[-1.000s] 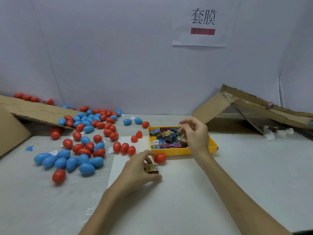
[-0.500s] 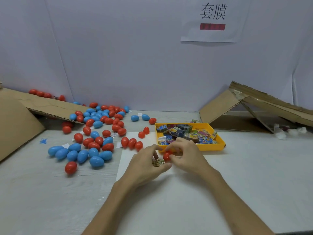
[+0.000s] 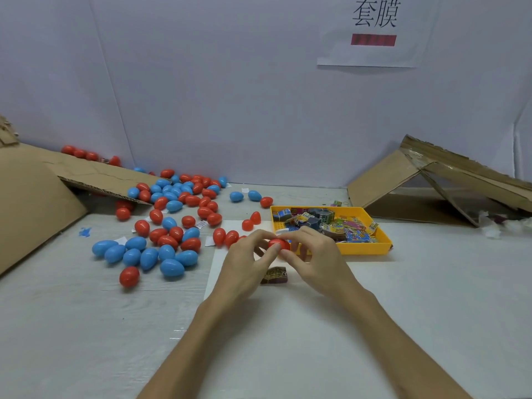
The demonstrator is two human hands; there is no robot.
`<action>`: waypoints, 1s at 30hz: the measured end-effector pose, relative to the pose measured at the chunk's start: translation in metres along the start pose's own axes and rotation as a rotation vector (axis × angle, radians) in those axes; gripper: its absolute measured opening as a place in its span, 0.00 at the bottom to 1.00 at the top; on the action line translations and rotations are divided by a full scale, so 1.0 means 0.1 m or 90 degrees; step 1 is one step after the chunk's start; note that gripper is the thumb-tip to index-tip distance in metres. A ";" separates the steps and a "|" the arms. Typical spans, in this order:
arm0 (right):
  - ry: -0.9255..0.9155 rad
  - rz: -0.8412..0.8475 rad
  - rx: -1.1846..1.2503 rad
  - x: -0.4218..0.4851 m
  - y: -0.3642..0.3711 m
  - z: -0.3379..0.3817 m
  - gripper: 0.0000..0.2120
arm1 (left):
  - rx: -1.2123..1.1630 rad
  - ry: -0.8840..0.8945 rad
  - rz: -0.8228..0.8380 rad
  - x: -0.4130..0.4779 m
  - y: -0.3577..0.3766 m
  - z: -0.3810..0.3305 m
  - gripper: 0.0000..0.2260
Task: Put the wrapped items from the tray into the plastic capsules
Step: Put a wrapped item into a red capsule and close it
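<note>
A red capsule (image 3: 278, 243) is held just above the table, in front of the yellow tray (image 3: 365, 249). My left hand (image 3: 247, 262) pinches its left side and my right hand (image 3: 315, 260) pinches its right side. Below my fingers, a brown wrapped item (image 3: 275, 275) with a yellow label lies on the white sheet (image 3: 214, 264). The tray holds several colourful wrapped items (image 3: 331, 224). Whether the capsule is closed or split I cannot tell, as my fingers cover its middle.
Several red and blue capsules (image 3: 169, 226) are scattered at the left, some under a cardboard flap (image 3: 95, 177). A folded cardboard box (image 3: 437, 185) stands at the back right. A paper sign (image 3: 374, 30) hangs on the white wall.
My right hand left the tray and came to the red capsule. My left hand let go of the brown wrapped item, which now lies on the sheet, and both hands lifted the capsule.
</note>
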State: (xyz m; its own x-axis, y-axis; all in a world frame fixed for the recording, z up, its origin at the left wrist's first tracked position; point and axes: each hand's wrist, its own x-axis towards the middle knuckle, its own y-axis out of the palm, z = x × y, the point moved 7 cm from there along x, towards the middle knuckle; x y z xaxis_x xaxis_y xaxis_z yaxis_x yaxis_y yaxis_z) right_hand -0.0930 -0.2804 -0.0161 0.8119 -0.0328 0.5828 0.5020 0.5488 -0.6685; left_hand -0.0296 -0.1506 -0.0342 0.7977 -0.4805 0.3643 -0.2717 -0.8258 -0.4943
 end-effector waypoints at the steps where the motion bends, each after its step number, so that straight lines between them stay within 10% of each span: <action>1: -0.005 -0.008 0.009 0.00 0.01 0.02 0.14 | -0.026 0.001 -0.005 0.00 -0.01 -0.01 0.04; 16: 0.071 0.233 0.120 -0.08 0.24 -0.09 0.16 | -0.360 -0.310 -0.175 -0.01 -0.20 0.30 0.06; 24: 0.094 0.192 0.138 -0.05 0.20 -0.15 0.10 | 0.195 -0.170 0.091 -0.03 -0.09 0.18 0.06; 30: 0.123 0.181 0.155 -0.05 0.18 -0.20 0.09 | 0.254 -0.109 0.189 -0.05 -0.04 0.19 0.12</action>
State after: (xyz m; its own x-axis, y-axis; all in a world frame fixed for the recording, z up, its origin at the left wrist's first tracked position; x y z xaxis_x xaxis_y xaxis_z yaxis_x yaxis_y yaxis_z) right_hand -0.0815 -0.2868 -0.0404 0.9606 0.0055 0.2780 0.1834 0.7391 -0.6482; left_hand -0.0230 -0.1394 -0.0489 0.8032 -0.5940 0.0448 -0.3005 -0.4690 -0.8305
